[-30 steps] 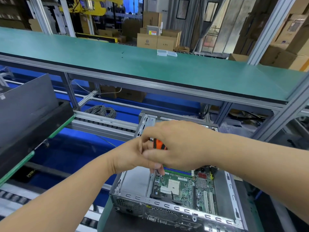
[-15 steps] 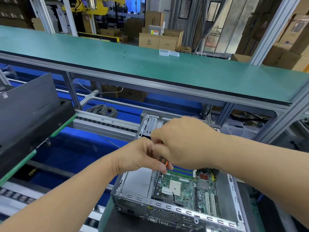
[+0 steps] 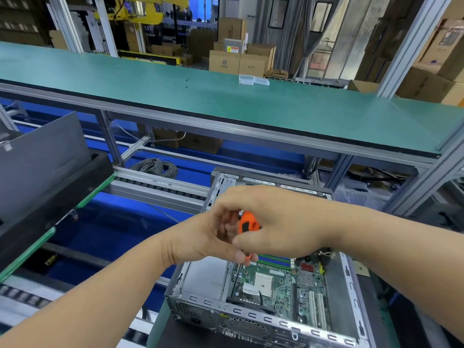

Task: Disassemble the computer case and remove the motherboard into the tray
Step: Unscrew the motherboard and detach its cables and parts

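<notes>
An open grey computer case (image 3: 253,318) lies low in the middle of the view, lid off. Inside it sits the green motherboard (image 3: 278,285) with a white socket and blue-green memory slots. Over the case's far left part my right hand (image 3: 281,222) grips the handle of an orange screwdriver (image 3: 247,223) that points down into the case. My left hand (image 3: 200,239) pinches the screwdriver lower down, near its shaft. The tip is hidden behind my fingers.
A black tray (image 3: 57,199) with a dark grey panel (image 3: 40,159) leaning in it stands at the left on a roller conveyor (image 3: 160,184). A long green shelf (image 3: 226,106) runs across above. A coil of grey cable (image 3: 155,167) lies behind the conveyor.
My right hand has turned on the screwdriver, so more of the orange handle shows now. Both hands stay over the same spot of the case.
</notes>
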